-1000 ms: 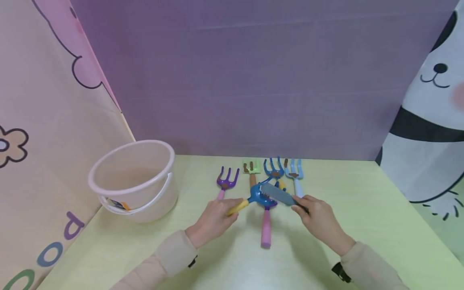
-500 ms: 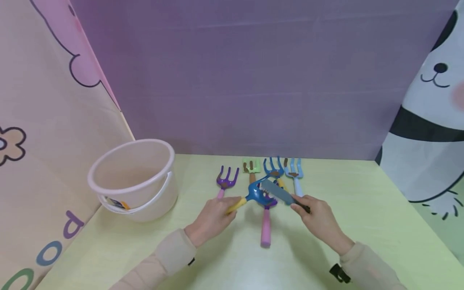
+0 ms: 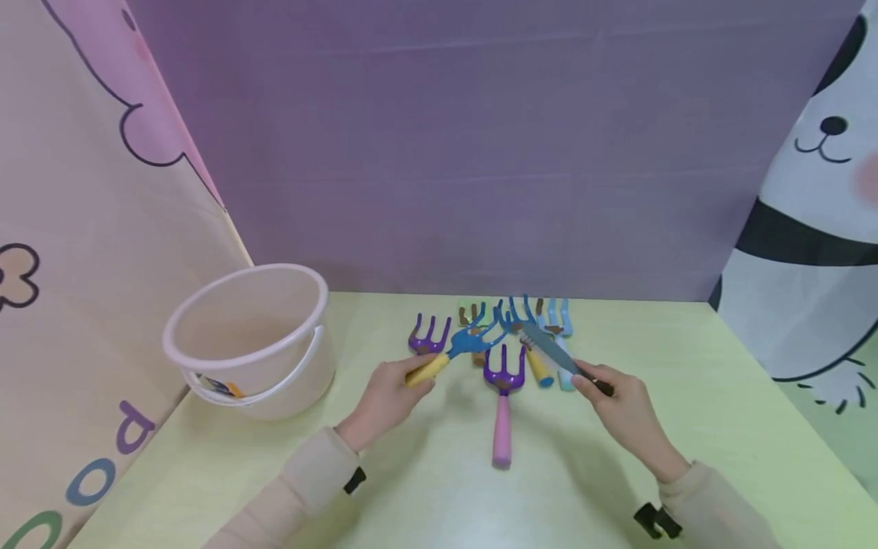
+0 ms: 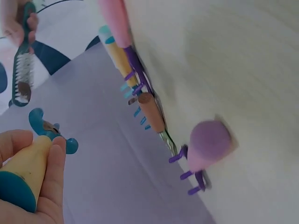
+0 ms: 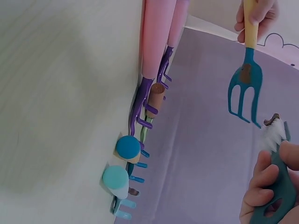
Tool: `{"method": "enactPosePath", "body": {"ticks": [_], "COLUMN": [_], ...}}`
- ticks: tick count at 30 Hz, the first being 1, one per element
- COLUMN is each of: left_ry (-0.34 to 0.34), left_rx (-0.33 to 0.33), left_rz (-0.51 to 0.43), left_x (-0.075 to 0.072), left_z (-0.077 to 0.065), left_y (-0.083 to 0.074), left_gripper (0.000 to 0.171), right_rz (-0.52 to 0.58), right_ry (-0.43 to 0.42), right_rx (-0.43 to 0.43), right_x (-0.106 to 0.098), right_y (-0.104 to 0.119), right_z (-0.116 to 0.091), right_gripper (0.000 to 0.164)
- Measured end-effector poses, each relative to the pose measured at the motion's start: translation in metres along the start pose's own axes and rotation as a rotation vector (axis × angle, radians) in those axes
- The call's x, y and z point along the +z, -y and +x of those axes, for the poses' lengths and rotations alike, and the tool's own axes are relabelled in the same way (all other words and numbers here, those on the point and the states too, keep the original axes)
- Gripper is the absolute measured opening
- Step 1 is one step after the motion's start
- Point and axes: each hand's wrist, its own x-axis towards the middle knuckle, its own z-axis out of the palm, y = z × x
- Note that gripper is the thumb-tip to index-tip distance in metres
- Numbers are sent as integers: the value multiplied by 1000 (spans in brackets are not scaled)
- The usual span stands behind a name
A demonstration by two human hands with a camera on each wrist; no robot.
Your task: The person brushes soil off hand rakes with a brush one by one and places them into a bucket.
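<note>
My left hand [image 3: 387,396] grips the yellow handle of a small blue garden fork [image 3: 469,341], held above the table with its tines toward the right. A brown patch shows on the fork's head in the right wrist view. In my right hand [image 3: 620,408] is a dark green brush [image 5: 278,179]; its white bristles [image 5: 271,137] carry a brown bit at the tip. The brush and fork are close but appear apart. Below them on the table lies a purple garden fork [image 3: 504,379] with a pink handle.
More small forks lie behind: another purple one [image 3: 427,343], a green one [image 3: 466,311], a blue one with a yellow handle [image 3: 540,370] and a light blue one [image 3: 564,324]. Several bear brown patches. A whitish bucket [image 3: 274,393] stands at the left on the table [image 3: 686,396].
The fork in my left hand has moved left and turned, its tines now spread upward and right. The brush has shifted right, away from the fork's head. Both hands keep their grip.
</note>
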Motion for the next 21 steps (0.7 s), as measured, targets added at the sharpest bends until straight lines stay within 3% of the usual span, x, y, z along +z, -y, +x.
{"method": "enactPosePath", "body": {"ticks": [6,10,17,21], "left_ry": [10,19,46,66], "left_rx": [-155,-225,-269,-343], "left_rz": [-316,-435,-659,-779], "left_x": [-2,-2,1,3], "left_z": [4,7,10,11], "left_y": [1,1,4,4], "left_gripper": [39,39,37,39], "right_rz": [15,24,17,21], "right_ry": [-3,11,29,44], "right_rx": [3,15,-4,-2], "right_x": [-1,-1,1,2], "right_y": [1,3,4,4], "right_z": [-1,-1,2,2], "right_gripper": [33,34,34,34]}}
